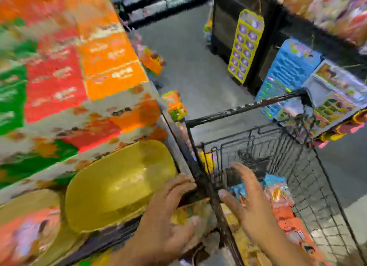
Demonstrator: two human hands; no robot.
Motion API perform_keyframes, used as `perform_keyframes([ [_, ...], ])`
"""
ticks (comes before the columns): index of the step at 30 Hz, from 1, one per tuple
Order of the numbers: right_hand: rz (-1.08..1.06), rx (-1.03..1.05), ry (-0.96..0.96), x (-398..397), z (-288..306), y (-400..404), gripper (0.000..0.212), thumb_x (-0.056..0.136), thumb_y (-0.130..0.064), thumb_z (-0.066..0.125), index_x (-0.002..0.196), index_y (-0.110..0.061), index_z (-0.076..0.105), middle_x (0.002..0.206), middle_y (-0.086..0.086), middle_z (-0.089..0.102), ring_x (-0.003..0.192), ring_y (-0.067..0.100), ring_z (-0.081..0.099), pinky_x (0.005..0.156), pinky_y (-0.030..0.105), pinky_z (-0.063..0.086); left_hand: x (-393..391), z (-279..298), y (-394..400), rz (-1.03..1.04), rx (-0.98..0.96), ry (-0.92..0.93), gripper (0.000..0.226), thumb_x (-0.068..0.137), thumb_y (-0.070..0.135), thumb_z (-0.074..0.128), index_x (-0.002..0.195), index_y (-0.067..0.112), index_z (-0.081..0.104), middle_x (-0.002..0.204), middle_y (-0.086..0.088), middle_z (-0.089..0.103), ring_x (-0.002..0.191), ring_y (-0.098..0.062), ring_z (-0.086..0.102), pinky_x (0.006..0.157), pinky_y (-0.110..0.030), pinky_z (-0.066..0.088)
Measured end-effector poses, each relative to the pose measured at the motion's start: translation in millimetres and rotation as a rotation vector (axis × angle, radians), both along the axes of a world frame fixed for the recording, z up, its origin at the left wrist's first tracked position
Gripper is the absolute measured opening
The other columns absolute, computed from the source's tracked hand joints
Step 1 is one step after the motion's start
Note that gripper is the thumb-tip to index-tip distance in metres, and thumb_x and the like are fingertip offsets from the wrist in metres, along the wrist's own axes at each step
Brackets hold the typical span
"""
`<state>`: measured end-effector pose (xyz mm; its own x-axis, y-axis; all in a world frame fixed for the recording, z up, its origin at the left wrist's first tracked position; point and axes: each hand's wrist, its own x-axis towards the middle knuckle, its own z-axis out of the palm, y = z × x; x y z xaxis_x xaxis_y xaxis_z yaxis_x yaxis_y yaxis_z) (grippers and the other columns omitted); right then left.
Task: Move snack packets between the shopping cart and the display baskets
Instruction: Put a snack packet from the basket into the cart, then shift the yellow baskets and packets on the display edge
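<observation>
Black wire shopping cart (294,166), open-topped, standing on a grey shop floor (190,53); the whole view is smeared by motion blur. My left hand (168,222) reaches to the cart's near-left corner, fingers extended over the rim, with a blurred yellowish snack packet (190,212) against the palm; whether that grip holds the packet or merely touches it, I cannot tell. My right hand (248,202) hovers inside the cart, fingers spread and straight, gripping nothing. Beneath it lie more snack packets (282,204), blue and orange, along the cart's near side. Left of the cart: a yellow plastic display basket (119,186), set below stacked orange, red and green boxes (79,67). Right of the cart: hanging toy cards (246,45) on dark shelving.
</observation>
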<state>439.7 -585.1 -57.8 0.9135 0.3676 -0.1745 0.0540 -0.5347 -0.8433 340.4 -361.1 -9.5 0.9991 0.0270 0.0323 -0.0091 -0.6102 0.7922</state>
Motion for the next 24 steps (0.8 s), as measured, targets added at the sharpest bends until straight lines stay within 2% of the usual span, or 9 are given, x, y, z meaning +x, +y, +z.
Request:
perform_keyframes([
  [3, 0.112, 0.090, -0.103, -10, 39, 53, 0.092, 0.079, -0.093, 0.049, 0.153, -0.039, 0.042, 0.160, -0.014, 0.042, 0.150, 0.003, 0.036, 0.119, 0.029, 0.033, -43, 24, 45, 0.165, -0.013, -0.086, 0.050, 0.092, 0.045, 0.062, 0.138, 0.027, 0.059, 0.151, 0.004, 0.050, 0.143, -0.019, 0.047, 0.108, -0.029, 0.045],
  [5, 0.229, 0.105, -0.186, -25, 59, 100, 0.084, 0.082, -0.090, 0.051, 0.153, -0.046, 0.039, 0.160, -0.022, 0.039, 0.148, -0.003, 0.036, 0.114, 0.029, 0.038, -81, 36, 83, 0.302, 0.009, -0.134, 0.049, 0.093, 0.050, 0.059, 0.140, 0.038, 0.055, 0.154, 0.012, 0.046, 0.145, -0.014, 0.044, 0.105, -0.033, 0.045],
  [7, 0.334, 0.122, -0.222, -45, 73, 147, 0.078, 0.085, -0.086, 0.054, 0.153, -0.053, 0.035, 0.159, -0.028, 0.037, 0.147, -0.004, 0.037, 0.112, 0.037, 0.042, -123, 42, 126, 0.450, 0.044, -0.160, 0.050, 0.090, 0.055, 0.057, 0.139, 0.048, 0.051, 0.154, 0.022, 0.043, 0.144, -0.008, 0.042, 0.105, -0.040, 0.043],
  [11, 0.512, 0.160, -0.256, -104, 82, 234, 0.074, 0.091, -0.075, 0.060, 0.155, -0.049, 0.035, 0.160, -0.024, 0.038, 0.149, 0.006, 0.037, 0.116, 0.049, 0.042, -213, 41, 206, 0.691, 0.063, -0.149, 0.058, 0.093, 0.071, 0.046, 0.142, 0.040, 0.053, 0.150, 0.019, 0.047, 0.140, -0.006, 0.044, 0.096, -0.038, 0.049],
  [13, 0.584, 0.149, -0.276, -138, 86, 278, 0.073, 0.091, -0.076, 0.057, 0.154, -0.046, 0.036, 0.158, -0.027, 0.037, 0.148, 0.000, 0.035, 0.119, 0.039, 0.040, -252, 37, 243, 0.734, 0.108, -0.135, 0.050, 0.095, 0.067, 0.044, 0.139, 0.045, 0.051, 0.144, 0.024, 0.048, 0.136, -0.004, 0.047, 0.101, -0.036, 0.049],
  [15, 0.667, 0.141, -0.331, -169, 86, 321, 0.064, 0.094, -0.072, 0.058, 0.148, -0.045, 0.037, 0.149, -0.039, 0.035, 0.140, -0.013, 0.034, 0.113, 0.014, 0.034, -279, 30, 278, 0.747, 0.165, -0.120, 0.042, 0.096, 0.064, 0.044, 0.134, 0.046, 0.050, 0.136, 0.028, 0.050, 0.131, 0.000, 0.049, 0.104, -0.027, 0.041],
  [18, 0.770, 0.012, -0.339, -203, 75, 380, 0.062, 0.093, -0.064, 0.063, 0.148, -0.043, 0.041, 0.149, -0.023, 0.043, 0.136, -0.004, 0.040, 0.110, 0.006, 0.028, -300, 13, 323, 0.726, 0.217, -0.013, 0.049, 0.096, 0.071, 0.037, 0.131, 0.041, 0.051, 0.128, 0.021, 0.055, 0.122, -0.001, 0.052, 0.099, -0.021, 0.038],
  [22, 0.860, -0.258, -0.256, -222, 47, 445, 0.074, 0.084, -0.074, 0.051, 0.146, -0.033, 0.047, 0.147, -0.003, 0.053, 0.135, 0.019, 0.050, 0.110, 0.034, 0.044, -295, -13, 364, 0.589, 0.294, 0.219, 0.082, 0.085, 0.092, 0.015, 0.132, 0.036, 0.054, 0.126, 0.012, 0.055, 0.122, -0.010, 0.053, 0.102, -0.032, 0.043],
  [24, 0.877, -0.443, -0.220, -221, 31, 468, 0.072, 0.081, -0.075, 0.041, 0.138, -0.033, 0.050, 0.142, 0.003, 0.055, 0.131, 0.029, 0.053, 0.106, 0.042, 0.046, -282, -26, 378, 0.537, 0.304, 0.329, 0.100, 0.073, 0.100, 0.005, 0.130, 0.037, 0.056, 0.126, 0.008, 0.056, 0.121, -0.015, 0.053, 0.100, -0.035, 0.047],
])
